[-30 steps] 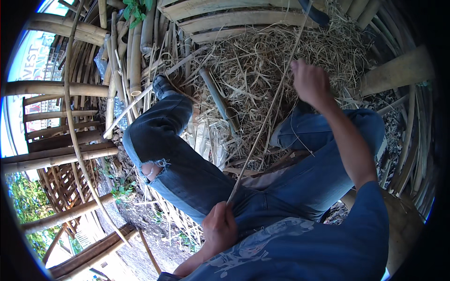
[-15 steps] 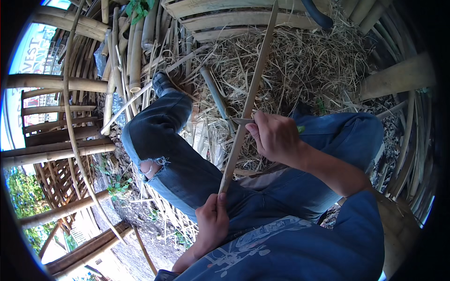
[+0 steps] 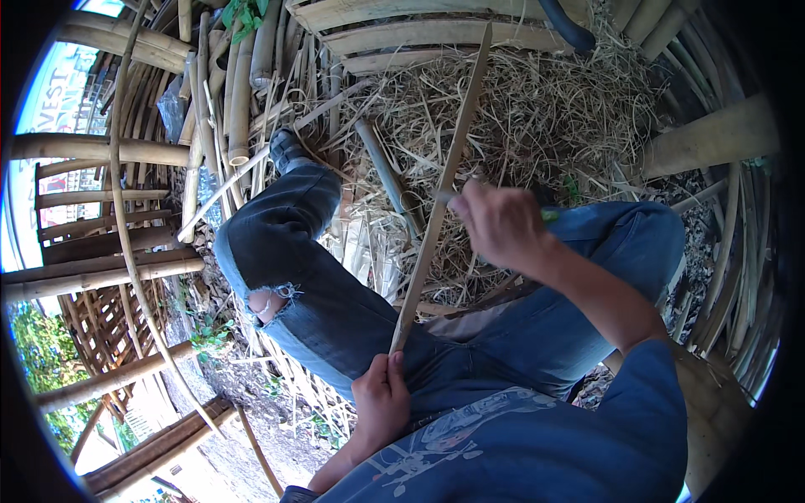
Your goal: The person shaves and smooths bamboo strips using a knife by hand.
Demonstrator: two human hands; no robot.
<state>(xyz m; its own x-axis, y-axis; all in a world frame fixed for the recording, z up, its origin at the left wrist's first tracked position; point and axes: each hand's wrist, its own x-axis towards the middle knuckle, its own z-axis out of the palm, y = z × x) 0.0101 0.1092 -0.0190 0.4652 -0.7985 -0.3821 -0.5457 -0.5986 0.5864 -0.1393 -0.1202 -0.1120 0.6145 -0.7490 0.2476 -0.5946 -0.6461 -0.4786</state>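
Note:
A long, flat bamboo strip (image 3: 449,180) runs from my lap up toward the far slats. My left hand (image 3: 381,390) is closed around its near end, against my thigh. About halfway along the strip, on its right side, is my right hand (image 3: 507,220), closed on a small knife (image 3: 446,197). Motion blurs the short blade, and it points left at the strip; whether it touches cannot be told. A bit of green (image 3: 549,215) shows at the back of that hand, perhaps the handle's end. The fingers hide the rest of the knife.
Curly bamboo shavings (image 3: 537,126) cover the ground between and beyond my legs. A bamboo tube (image 3: 381,168) lies left of the strip. Bamboo poles (image 3: 239,109) are piled at the far left, and a slatted bamboo panel (image 3: 436,38) stands beyond the shavings.
My right hand has moved away from me along the strip with the knife, and its blade is now blurred. The strip's far end has tipped slightly toward me; my left hand has barely moved.

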